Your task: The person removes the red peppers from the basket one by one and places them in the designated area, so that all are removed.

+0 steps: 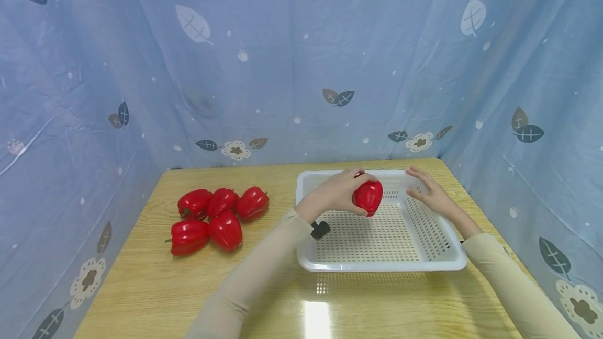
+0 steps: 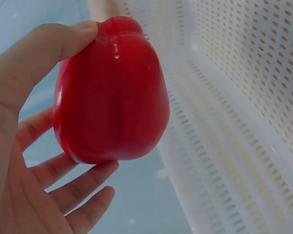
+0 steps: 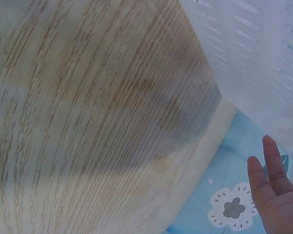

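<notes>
My left hand (image 1: 340,192) grips a red bell pepper (image 1: 368,198) above the white perforated basket (image 1: 381,266). In the left wrist view the thumb lies across the top of the bell pepper (image 2: 112,92) and fingertips support its lower side. My right hand (image 1: 433,196) is over the basket's right side, fingers spread and holding nothing. Only some fingers of the right hand (image 3: 276,190) show in the right wrist view, beside the basket's outer wall (image 3: 254,53).
Several red bell peppers (image 1: 225,230) lie grouped on the left of the wooden table (image 1: 278,302). Blue patterned curtains (image 1: 264,67) stand behind the table and along both sides. The basket sits right of centre, near the table's back edge.
</notes>
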